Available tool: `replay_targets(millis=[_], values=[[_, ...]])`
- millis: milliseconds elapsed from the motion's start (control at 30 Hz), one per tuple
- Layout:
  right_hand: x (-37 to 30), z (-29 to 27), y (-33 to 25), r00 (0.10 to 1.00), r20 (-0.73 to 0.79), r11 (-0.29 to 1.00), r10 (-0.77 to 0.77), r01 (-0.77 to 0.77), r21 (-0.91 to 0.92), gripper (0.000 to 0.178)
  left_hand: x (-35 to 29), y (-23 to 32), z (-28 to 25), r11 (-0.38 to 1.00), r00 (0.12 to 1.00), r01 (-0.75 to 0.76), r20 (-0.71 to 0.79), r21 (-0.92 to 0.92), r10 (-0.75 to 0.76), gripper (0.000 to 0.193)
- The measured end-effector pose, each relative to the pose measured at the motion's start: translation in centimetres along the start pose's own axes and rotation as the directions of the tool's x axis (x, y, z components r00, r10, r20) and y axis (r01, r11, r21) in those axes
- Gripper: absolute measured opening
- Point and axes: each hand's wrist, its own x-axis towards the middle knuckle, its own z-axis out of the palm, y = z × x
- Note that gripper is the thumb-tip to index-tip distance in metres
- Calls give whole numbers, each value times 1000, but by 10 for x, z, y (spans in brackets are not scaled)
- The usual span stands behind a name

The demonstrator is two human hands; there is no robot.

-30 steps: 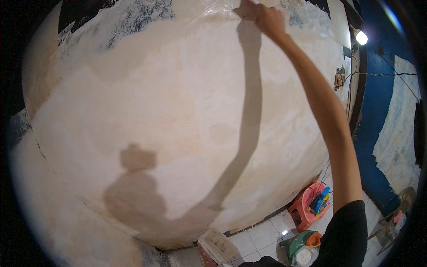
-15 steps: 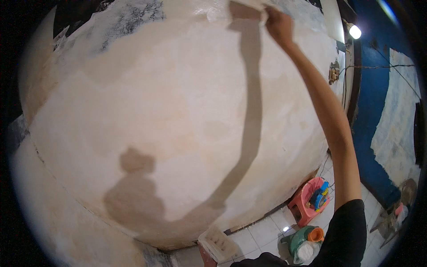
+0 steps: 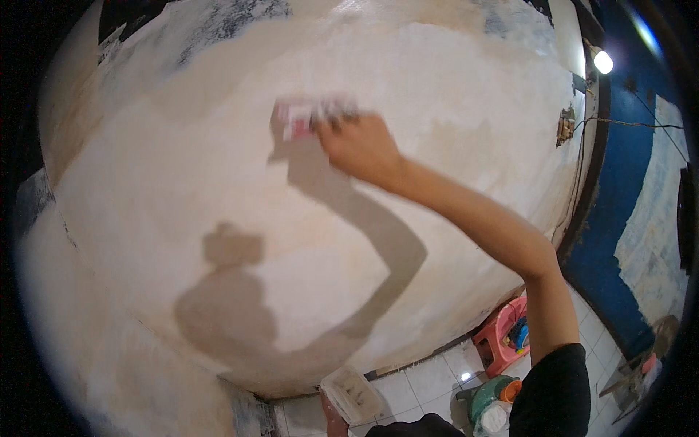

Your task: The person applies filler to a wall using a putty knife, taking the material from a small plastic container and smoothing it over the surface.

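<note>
My right hand is raised to the upper middle of a patchy, cream-white plastered wall. Its fingers are closed on a flat scraper, pink and white and smeared by motion, which lies close to or against the wall. The arm reaches in from the lower right, the elbow bent, with a black sleeve at the shoulder. My left hand does not show. At the bottom, a whitish, translucent plastic tub with pale residue inside rests by a reddish-brown, spattered support.
A pink plastic stool carries a blue and yellow item. Beside it are a green basin and an orange cup on white floor tiles. A lit bulb and loose wires hang by the blue wall.
My right hand has come down and left from the top of the wall, with the scraper in it. The elbow has bent. The view has shifted slightly.
</note>
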Motion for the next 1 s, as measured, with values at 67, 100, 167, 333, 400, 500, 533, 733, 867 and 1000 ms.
replay_targets(millis=[67,100,167,333,400,500,533,733,867,1000], values=[[-36,-27,-37,995,-90,986,-41,55,158,30,3,-2,4,999,999,49,-11,18,-49,70],[-50,-44,-57,997,-70,960,-31,49,276,41,-1,-1,5,999,999,39,7,20,-39,70],[-80,-97,-87,983,162,844,82,-155,513,46,-13,0,6,999,999,22,48,24,-23,71],[-184,-120,-156,623,724,175,297,-780,600,12,-38,-7,-23,997,995,15,101,-75,-7,74],[-227,-129,-183,436,839,-150,327,-852,501,8,-47,-9,-24,994,994,18,111,-104,-6,74],[-258,-150,-223,183,942,-476,282,-826,303,12,-57,-3,-31,993,997,26,78,-113,-17,71],[-259,-157,-237,143,957,-547,250,-795,262,14,-63,6,-28,994,998,23,57,-106,-17,71],[-249,-208,-270,128,893,-458,432,-822,339,16,-83,40,-21,984,944,-169,277,-57,178,59],[-220,-226,-302,289,890,-96,352,-935,342,13,-114,68,-22,955,972,73,234,-288,-4,66],[-182,-242,-303,360,903,99,236,-933,346,8,-131,79,24,971,996,-38,75,-236,57,65]])
